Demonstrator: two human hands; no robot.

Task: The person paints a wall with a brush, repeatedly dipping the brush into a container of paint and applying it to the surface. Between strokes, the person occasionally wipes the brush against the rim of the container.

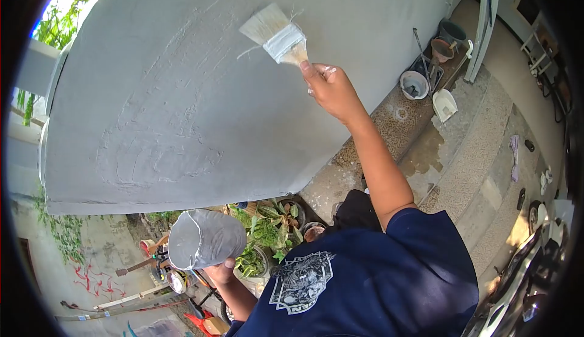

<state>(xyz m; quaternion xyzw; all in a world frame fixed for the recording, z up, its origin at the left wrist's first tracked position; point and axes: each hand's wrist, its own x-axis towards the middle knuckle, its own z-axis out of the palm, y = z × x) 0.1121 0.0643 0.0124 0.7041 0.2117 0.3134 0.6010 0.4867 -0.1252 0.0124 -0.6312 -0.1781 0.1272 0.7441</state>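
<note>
My right hand grips the wooden handle of a wide paintbrush, its fingers wrapped round it and spotted with white. The brush's pale bristles are against or close over the grey wall, pointing up and left, with a few stray bristles sticking out. Ridged, uneven streaks mark the wall's left part. Low on the left, my left hand holds a grey-smeared bucket from beneath. The bucket is tilted, its mouth facing left; most of that hand's fingers are hidden behind it.
Potted plants stand below the wall's bottom edge. On the ledge at right are a white bucket, a dark bucket and a white dustpan. Steps run along the right. A guitar lies among clutter at lower left.
</note>
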